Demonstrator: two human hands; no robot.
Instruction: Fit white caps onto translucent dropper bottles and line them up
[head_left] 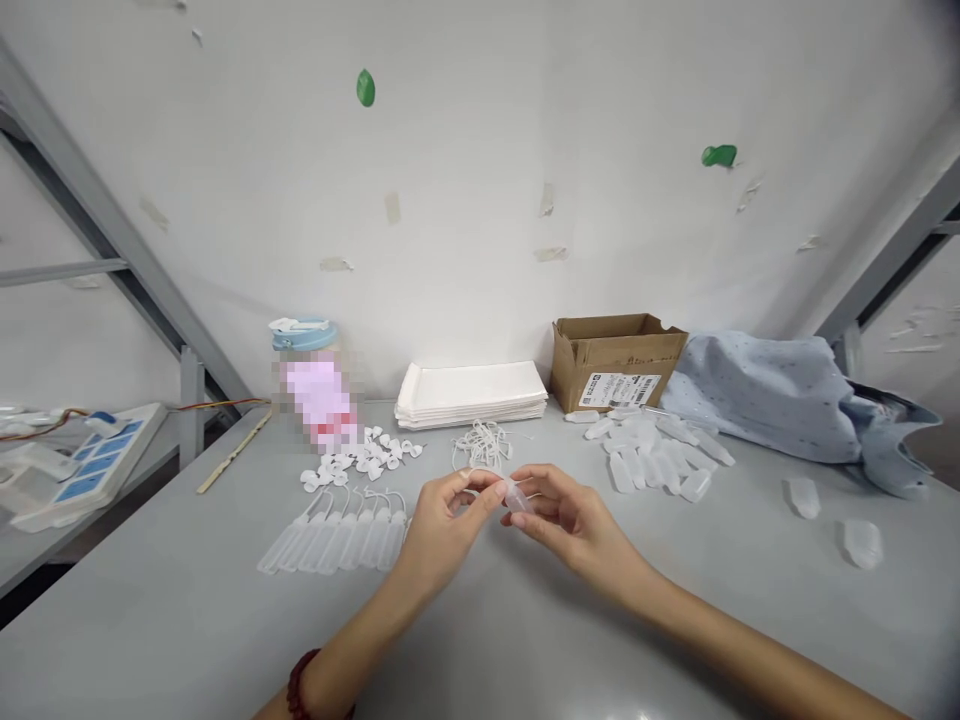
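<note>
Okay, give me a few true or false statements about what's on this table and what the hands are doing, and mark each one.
1. The left hand and the right hand meet at a small clear bottle. True.
2. The cardboard box stands left of the stack of white trays. False: it stands to their right.
3. A row of clear bottles lies on the table to the left of the left hand. True.
4. The blue cloth lies inside the cardboard box. False: it lies on the table, right of the box.
5. The red bead bracelet is on the right wrist. False: it is on the left wrist.
</note>
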